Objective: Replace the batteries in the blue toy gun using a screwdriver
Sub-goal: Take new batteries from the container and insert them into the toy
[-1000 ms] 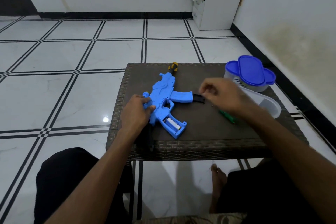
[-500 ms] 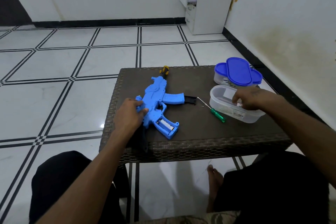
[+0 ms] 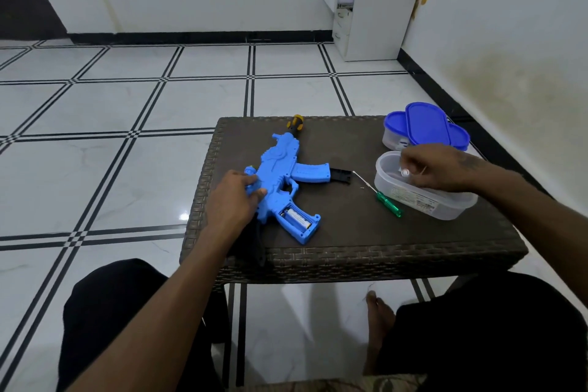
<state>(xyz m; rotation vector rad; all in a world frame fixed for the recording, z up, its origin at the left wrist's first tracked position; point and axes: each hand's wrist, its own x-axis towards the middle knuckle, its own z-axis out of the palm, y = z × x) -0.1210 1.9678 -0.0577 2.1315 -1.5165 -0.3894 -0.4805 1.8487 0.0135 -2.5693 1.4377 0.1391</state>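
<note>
The blue toy gun lies flat on the brown wicker table. Its grip compartment is uncovered and shows a battery inside. My left hand grips the gun's rear end, thumb and fingers around it. The black cover lies beside the magazine, with a tiny screw near it. A green-handled screwdriver rests on the table. My right hand is over the clear container, pinching a small white-ended battery.
A blue-lidded container stands at the table's far right corner. An orange and black piece sticks out past the gun's muzzle at the far edge. A white drawer unit stands by the wall. My knees are under the near edge.
My right hand moved from beside the black cover to the clear container on the right and now pinches a small battery there. My left hand stayed on the gun.
</note>
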